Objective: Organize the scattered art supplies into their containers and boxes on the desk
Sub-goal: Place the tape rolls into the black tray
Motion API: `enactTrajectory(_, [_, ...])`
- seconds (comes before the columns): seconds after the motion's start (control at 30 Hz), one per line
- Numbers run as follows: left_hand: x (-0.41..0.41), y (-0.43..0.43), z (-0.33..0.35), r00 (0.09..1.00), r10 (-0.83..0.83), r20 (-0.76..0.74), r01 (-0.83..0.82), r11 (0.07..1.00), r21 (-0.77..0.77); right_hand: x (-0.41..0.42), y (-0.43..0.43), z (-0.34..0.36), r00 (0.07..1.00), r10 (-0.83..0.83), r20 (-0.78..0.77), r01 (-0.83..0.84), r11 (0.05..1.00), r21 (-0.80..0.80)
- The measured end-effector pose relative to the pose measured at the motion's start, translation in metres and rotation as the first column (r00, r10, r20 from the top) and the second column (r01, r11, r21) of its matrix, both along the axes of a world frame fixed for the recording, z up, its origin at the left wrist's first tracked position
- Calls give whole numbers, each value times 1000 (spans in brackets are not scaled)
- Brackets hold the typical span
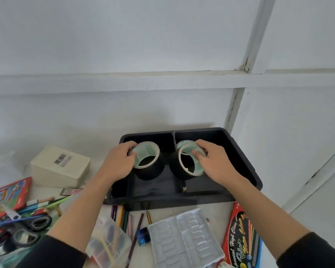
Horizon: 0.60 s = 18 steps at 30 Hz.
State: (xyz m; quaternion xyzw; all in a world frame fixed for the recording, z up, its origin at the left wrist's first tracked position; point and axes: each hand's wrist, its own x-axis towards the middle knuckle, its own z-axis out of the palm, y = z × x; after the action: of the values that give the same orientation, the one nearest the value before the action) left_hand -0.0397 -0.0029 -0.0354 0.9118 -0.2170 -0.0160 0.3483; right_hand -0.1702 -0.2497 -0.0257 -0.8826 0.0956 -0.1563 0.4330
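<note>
A black divided tray (246,163) stands at the back of the desk against the wall. My left hand (116,165) grips a black tape roll (150,171) with a pale green core, held over the tray's left compartment. My right hand (214,163) grips a second black tape roll (179,169), tilted on its side beside the divider, with fingers curled into its core. The two rolls sit close together, nearly touching. Whether they rest on the tray floor is unclear.
A cream box (61,167) with a barcode stands left of the tray. Scissors (34,225), pens and a red booklet (6,196) crowd the left. Pencils (130,219), a clear plastic case (108,240), a white paint palette (184,240) and a red watercolour box (240,238) lie in front.
</note>
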Motion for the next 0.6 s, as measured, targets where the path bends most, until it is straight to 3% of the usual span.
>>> enactTrajectory(0.1, [10, 10, -1, 994, -106, 23, 99, 974, 202, 22, 12, -4, 999, 43, -7, -43, 995, -86])
enactTrajectory(0.27, [25, 20, -6, 972, -234, 29, 186, 839, 511, 49, 33, -11, 988, 152, -7, -151, 973, -174])
enactTrajectory(0.47, [25, 19, -32, 941, -329, 83, 208, 753, 624, 61, 49, -24, 953, 236, -188, -295, 863, -410])
enactTrajectory(0.6, [25, 13, -47, 947, -249, 203, 87, 807, 584, 62, 48, -28, 950, 190, -246, -290, 826, -483])
